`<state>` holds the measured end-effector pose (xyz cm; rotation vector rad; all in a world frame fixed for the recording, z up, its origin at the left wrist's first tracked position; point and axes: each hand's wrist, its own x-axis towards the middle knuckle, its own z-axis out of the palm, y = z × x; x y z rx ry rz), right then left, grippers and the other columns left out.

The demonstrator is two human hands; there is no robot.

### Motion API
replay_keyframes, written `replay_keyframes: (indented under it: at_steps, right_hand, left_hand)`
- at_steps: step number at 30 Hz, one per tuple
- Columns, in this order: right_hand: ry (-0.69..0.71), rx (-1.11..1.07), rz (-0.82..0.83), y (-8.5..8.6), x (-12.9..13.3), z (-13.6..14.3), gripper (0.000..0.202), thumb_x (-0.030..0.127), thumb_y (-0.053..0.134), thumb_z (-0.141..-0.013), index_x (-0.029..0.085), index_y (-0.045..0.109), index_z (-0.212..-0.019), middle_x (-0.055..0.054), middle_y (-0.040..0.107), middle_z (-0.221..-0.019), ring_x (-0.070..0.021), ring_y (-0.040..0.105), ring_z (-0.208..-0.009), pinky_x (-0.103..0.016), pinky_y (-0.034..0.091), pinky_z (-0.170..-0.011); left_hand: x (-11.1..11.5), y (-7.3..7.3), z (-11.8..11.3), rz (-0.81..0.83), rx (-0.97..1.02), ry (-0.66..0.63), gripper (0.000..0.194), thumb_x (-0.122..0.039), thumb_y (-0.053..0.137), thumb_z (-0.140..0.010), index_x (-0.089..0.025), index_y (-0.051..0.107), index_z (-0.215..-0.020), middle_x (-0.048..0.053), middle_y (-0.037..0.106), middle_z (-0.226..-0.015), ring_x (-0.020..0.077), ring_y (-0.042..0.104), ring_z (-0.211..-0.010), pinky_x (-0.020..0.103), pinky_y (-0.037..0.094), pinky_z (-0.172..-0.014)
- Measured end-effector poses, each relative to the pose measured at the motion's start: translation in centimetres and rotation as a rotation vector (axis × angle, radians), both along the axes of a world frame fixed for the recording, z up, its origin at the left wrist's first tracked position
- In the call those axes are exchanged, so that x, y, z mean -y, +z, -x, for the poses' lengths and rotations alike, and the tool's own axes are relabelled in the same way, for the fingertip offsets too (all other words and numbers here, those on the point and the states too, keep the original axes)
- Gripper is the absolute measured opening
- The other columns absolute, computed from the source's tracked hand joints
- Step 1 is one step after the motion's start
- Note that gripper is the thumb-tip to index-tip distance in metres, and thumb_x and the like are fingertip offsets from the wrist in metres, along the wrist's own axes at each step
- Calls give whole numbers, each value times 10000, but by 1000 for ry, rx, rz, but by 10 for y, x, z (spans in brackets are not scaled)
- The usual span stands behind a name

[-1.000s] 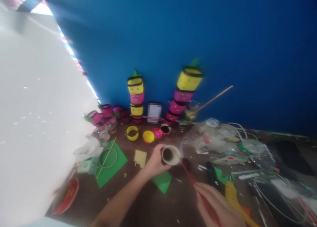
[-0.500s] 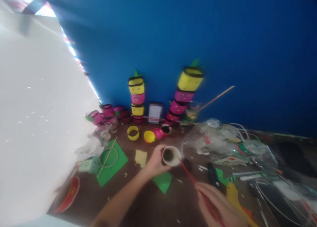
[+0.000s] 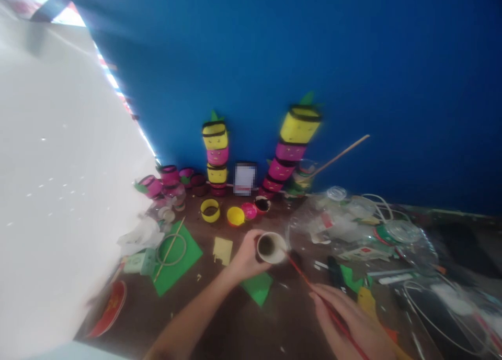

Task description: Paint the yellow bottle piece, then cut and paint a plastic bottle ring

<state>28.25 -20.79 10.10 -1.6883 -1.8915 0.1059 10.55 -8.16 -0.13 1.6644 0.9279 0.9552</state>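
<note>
Red stick (image 3: 300, 272) in R fingers (image 3: 333, 294) at cup (image 3: 278, 245), btl label (image 3: 381, 235) illegible.

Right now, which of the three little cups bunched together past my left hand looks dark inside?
The rightmost cup, set farthest back and nearly black inside. The middle cup shows pink, and the leftmost cup shows yellow.

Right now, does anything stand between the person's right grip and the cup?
Nothing visible blocks the way. Only the red stick held in the right grip spans the gap, its tip at the rim of the cup in the left grip.
</note>
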Motion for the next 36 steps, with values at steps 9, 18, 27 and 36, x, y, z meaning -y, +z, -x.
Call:
replay_keyframes:
  at_steps: [9, 18, 27, 36]
  right_hand:
    - [37, -224, 330, 12, -29, 14, 193, 274, 446, -873, 222, 630, -848, -15, 685, -812, -127, 670, -718, -181, 519, -642]
    - [15, -197, 244, 9, -32, 17, 174, 228, 451, -844, 214, 624, -850, -23, 680, -831, -130, 659, -728, -200, 508, -665]
    - [86, -168, 270, 8, -32, 17, 179, 218, 454, -836, 214, 632, -849, -33, 675, -845, -138, 655, -743, -219, 511, -699]
    - [118, -179, 335, 9, -32, 19, 179, 207, 437, -856, 213, 616, -874, -31, 663, -864, -128, 644, -765, -209, 498, -707]
  left_hand:
    - [1, 3, 1, -29, -10, -12, 647, -232, 757, -605, -184, 414, -1152, 100, 509, -1163, 245, 524, -1097, 426, 419, -979]
    - [2, 1, 1, -51, -8, -3, 652, -238, 753, -611, -183, 412, -1164, 99, 506, -1168, 241, 520, -1102, 424, 418, -980]
    - [1, 1, 2, -69, -16, -5, 629, -265, 747, -624, -186, 419, -1155, 95, 507, -1165, 235, 518, -1097, 416, 416, -980]
    - [0, 0, 1, -52, -3, -7, 631, -271, 748, -629, -184, 415, -1158, 97, 511, -1161, 234, 523, -1095, 414, 420, -981]
